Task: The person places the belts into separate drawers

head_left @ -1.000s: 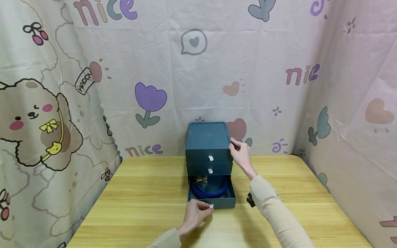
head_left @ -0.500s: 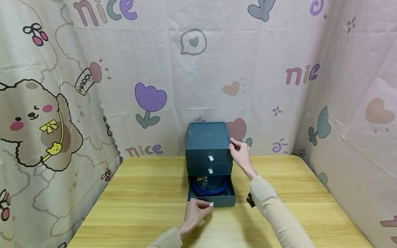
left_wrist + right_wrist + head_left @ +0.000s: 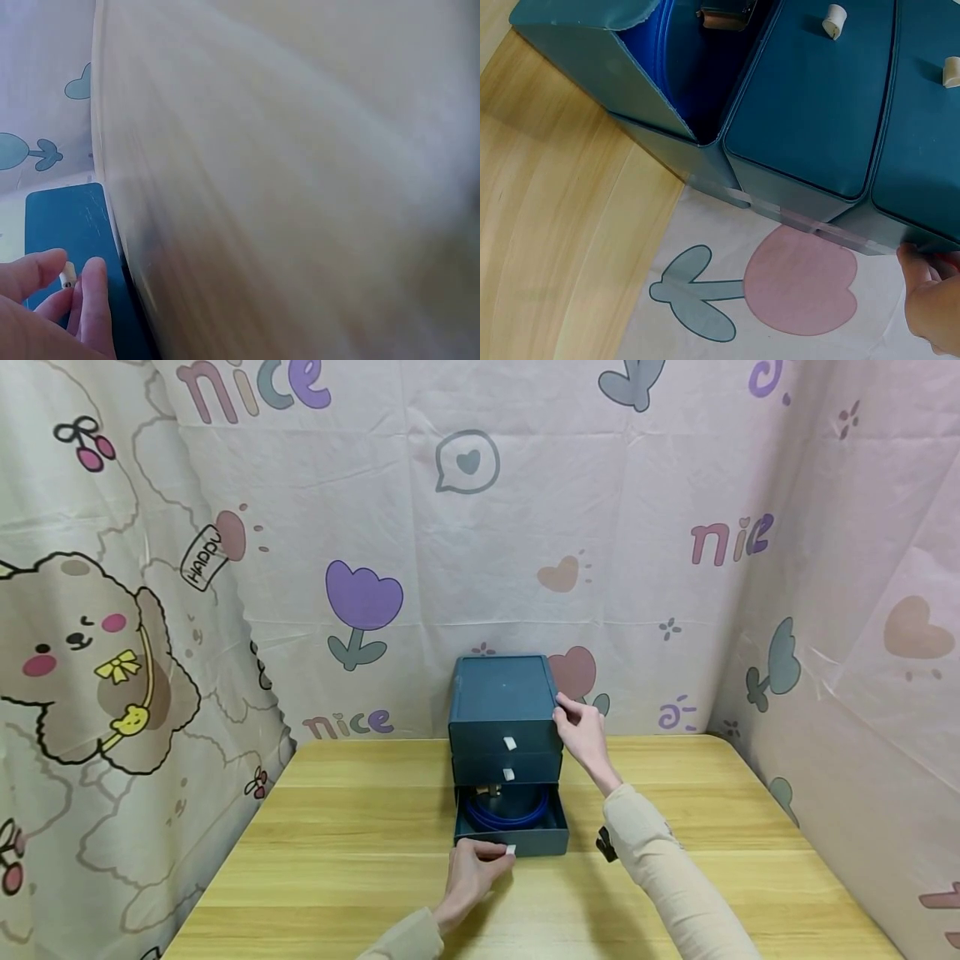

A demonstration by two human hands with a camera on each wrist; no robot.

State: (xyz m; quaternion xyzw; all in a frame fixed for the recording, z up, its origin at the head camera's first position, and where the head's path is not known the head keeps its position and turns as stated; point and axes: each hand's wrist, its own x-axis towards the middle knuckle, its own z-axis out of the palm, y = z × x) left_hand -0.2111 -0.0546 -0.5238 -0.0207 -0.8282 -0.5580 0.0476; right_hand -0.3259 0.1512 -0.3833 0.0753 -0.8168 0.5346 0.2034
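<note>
A dark teal cabinet of three stacked drawers (image 3: 504, 689) stands on the table, its bottom drawer (image 3: 540, 843) pulled partway out. Inside that drawer lies a coiled blue cable or hose (image 3: 510, 821) with a metal fitting (image 3: 724, 19) at its end. My left hand (image 3: 472, 872) pinches the small white pull tab (image 3: 69, 274) on the bottom drawer's front between thumb and finger. My right hand (image 3: 583, 733) holds the upper right edge of the cabinet, thumb and fingers at its top corner. The middle and top drawers are closed, each with a white tab (image 3: 834, 21).
The cabinet is near the back of a wooden table (image 3: 352, 835), close to a printed cloth backdrop (image 3: 480, 543). Cloth also hangs at the left and right sides. A small black object (image 3: 607, 843) shows beside the right sleeve (image 3: 652, 843).
The bottom drawer has slid slightly inward, with my left hand moving along on its tab. More of the metal fitting is hidden under the cabinet. My right hand stays in place.
</note>
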